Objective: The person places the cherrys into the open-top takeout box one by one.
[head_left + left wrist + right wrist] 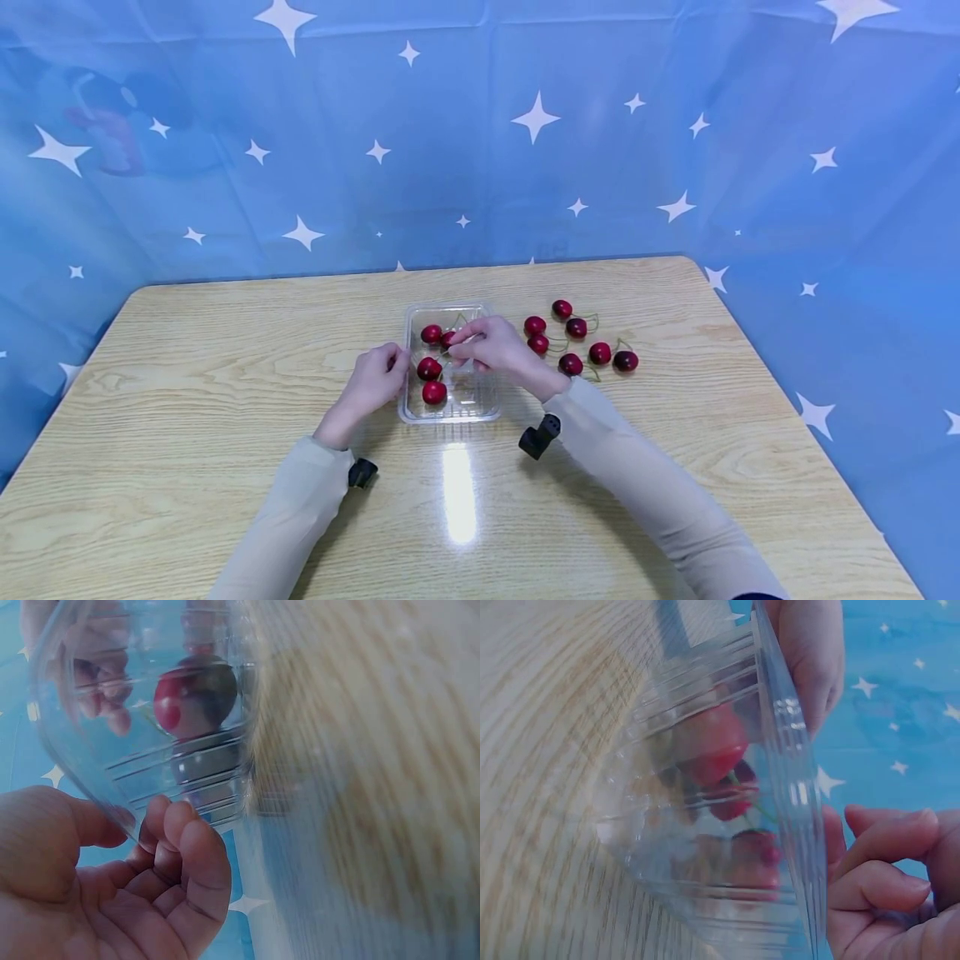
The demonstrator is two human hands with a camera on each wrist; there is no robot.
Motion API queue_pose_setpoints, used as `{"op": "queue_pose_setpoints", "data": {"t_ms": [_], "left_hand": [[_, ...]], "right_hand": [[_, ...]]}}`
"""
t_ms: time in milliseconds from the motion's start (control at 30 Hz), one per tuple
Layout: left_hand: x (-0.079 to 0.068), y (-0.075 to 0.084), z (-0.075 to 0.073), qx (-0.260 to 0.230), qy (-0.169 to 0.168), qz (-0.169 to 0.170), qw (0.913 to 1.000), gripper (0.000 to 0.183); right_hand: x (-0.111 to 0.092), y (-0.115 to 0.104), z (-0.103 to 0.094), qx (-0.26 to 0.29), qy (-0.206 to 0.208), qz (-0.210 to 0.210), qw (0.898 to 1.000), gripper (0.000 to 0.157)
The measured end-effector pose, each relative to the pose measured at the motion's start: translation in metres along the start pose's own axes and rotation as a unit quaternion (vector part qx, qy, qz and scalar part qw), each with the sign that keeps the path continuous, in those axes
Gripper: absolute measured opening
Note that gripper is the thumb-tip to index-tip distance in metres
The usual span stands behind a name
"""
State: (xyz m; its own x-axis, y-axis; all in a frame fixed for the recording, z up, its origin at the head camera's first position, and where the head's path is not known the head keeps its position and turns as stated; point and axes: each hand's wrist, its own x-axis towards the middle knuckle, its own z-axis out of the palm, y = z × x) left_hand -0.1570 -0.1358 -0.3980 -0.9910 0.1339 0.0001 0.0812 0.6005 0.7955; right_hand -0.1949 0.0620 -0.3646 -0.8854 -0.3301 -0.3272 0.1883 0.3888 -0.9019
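You've room over the worktop [225,400] left of your left hand [377,375]; rightward, the tray [450,419] and loose cherries [577,328] obstruct low passes.

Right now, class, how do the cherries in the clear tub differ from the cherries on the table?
The tub cherries sit inside the clear tub; the table cherries lie on the wooden-looking table. Four tub cherries show, against seven table cherries. The right hand is over the tub cherries, while the table cherries lie to its right. Both groups are red, round and shiny, with green stems.
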Motion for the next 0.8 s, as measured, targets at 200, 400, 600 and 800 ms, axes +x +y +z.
{"op": "queue_pose_setpoints", "data": {"t_ms": [200, 400, 600, 800], "left_hand": [[0.001, -0.001, 0.0, -0.004, -0.006, 0.0, 1.0, 0.028], [0.002, -0.001, -0.001, -0.006, -0.007, -0.001, 1.0, 0.028], [0.002, -0.001, -0.001, -0.002, -0.005, -0.001, 1.0, 0.028], [0.0, -0.001, 0.0, 0.003, 0.001, 0.002, 1.0, 0.029]], "right_hand": [[-0.003, 0.001, -0.008, 0.004, -0.002, -0.015, 1.0, 0.016], [-0.006, 0.002, -0.015, 0.003, -0.003, -0.032, 0.999, 0.018], [-0.011, 0.002, -0.019, 0.011, -0.007, -0.039, 0.999, 0.016], [-0.013, 0.004, -0.024, 0.027, 0.0, -0.034, 0.999, 0.019]]}}
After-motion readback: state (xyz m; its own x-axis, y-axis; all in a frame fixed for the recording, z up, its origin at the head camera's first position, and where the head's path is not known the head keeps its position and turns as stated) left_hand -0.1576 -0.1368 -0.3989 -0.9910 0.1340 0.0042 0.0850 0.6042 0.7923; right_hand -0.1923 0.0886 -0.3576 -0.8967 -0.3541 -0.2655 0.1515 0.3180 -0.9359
